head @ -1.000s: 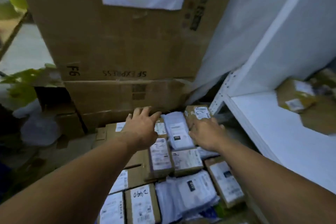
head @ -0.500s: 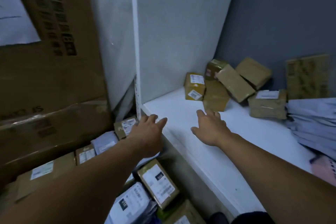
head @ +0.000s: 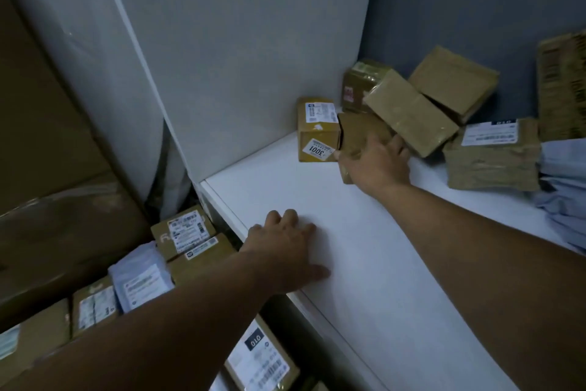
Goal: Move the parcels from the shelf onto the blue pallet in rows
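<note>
Parcels [head: 453, 83] crowd the back of the white shelf [head: 364, 232]: a box with a 3001 sticker [head: 317, 132] stands near the left wall, a tilted box [head: 409, 111] leans over its neighbours, and a flat parcel with a white label [head: 494, 159] lies further right, beside grey mailer bags [head: 564, 194]. The right hand [head: 377, 164] grips a small brown box [head: 358, 130] just beside the 3001 box, thumb on its left side and fingers curled around the right side, under the tilted box. The left hand [head: 285, 248] rests flat on the front edge of the shelf, fingers a little spread, holding nothing. Below the shelf, at the left, more labelled parcels [head: 187, 232] lie packed together, next to large cartons [head: 47, 152].
</note>
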